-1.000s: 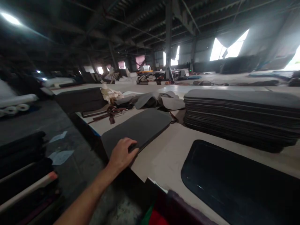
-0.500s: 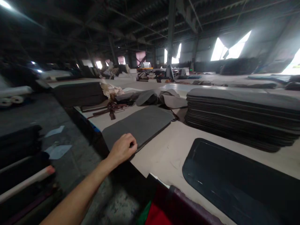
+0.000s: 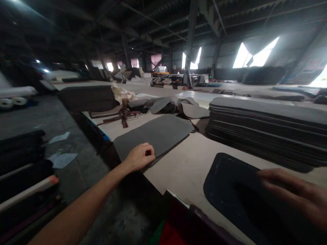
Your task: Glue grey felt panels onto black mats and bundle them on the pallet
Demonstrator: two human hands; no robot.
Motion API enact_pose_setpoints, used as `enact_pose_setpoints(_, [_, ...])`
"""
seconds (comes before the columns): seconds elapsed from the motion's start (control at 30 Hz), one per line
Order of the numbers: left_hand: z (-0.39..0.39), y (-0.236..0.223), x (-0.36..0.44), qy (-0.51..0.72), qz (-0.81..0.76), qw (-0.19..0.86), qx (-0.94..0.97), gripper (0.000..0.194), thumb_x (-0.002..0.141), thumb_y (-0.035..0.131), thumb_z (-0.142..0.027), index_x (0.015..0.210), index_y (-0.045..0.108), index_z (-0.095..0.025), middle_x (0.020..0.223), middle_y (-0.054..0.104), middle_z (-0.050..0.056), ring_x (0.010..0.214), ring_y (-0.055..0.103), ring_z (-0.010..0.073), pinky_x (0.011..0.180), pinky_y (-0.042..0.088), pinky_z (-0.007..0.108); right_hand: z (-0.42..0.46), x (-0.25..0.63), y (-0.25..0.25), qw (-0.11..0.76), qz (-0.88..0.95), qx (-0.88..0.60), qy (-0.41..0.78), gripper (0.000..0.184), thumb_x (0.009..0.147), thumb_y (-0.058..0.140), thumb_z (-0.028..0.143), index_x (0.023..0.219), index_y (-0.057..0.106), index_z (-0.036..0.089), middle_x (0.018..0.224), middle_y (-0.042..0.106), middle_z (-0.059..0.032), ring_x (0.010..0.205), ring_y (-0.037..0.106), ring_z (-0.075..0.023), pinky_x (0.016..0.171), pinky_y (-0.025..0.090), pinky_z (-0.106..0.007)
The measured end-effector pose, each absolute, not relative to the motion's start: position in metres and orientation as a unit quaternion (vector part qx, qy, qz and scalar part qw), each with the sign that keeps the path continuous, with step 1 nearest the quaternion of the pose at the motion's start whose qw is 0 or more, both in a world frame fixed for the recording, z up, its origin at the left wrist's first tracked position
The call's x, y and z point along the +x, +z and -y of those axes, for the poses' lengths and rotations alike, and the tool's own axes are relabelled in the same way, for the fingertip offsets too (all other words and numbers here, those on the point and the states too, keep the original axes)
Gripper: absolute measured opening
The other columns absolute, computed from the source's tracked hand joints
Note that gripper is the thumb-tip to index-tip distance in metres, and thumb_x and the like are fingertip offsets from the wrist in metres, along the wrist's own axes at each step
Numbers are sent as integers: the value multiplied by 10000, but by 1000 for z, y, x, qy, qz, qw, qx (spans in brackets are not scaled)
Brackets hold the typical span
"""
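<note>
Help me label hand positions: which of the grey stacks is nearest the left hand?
The low, flat stack at the table's near edge, under the left hand. The tall stack stands farther right; the dark stack lies farther back.

A matt, cloth-like face is shown by the grey sheets on the counter, and the same dull finish is repeated in the tall stack. The dark panel is seen as smooth and faintly glossy (plastic or rubber, it cannot be told which). The counter's pale top is finished matt, lightly marked.
</note>
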State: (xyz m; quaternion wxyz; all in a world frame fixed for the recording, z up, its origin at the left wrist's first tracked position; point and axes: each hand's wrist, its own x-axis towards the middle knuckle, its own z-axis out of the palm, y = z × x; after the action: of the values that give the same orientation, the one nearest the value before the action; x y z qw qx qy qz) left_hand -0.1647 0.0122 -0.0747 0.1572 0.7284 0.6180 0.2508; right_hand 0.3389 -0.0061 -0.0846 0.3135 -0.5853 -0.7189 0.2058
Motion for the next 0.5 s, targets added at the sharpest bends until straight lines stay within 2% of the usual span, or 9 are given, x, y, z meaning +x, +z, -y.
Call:
enact_pose_setpoints(0.1, [-22, -67, -171, 250, -623, 246, 699, 147, 654, 613, -331, 678, 613, -186, 728, 580, 6, 701, 520, 174, 632, 344, 291, -1, 282, -73, 256, 727, -558, 305, 378, 782, 641, 646, 1026, 738, 373, 1149, 694, -94, 1056, 654, -286, 919, 514, -422])
enact_pose_setpoints(0.2, [-31, -61, -179, 250, -618, 330, 669, 185, 602, 628, -352, 664, 611, -178, 657, 573, -5, 658, 493, 162, 605, 326, 275, -13, 225, -68, 237, 773, -476, 346, 345, 860, 579, 546, 1025, 722, 279, 1114, 682, -94, 1049, 642, -270, 951, 489, -405])
enact_pose_setpoints(0.33, [-39, -56, -187, 257, -604, 403, 638, 232, 551, 664, -367, 655, 610, -167, 656, 579, -3, 649, 462, 146, 609, 314, 262, -33, 157, -73, 259, 800, -397, 369, 273, 864, 563, 399, 1022, 694, 219, 1070, 666, -71, 1027, 623, -229, 884, 491, -360])
enact_pose_setpoints(0.5, [-41, -52, -192, 249, -594, 459, 612, 249, 503, 721, -345, 638, 615, -164, 636, 572, 0, 623, 435, 139, 583, 288, 255, -50, 88, -78, 309, 802, -329, 392, 256, 812, 595, 302, 1023, 697, 199, 1068, 660, -64, 973, 618, -198, 771, 491, -306])
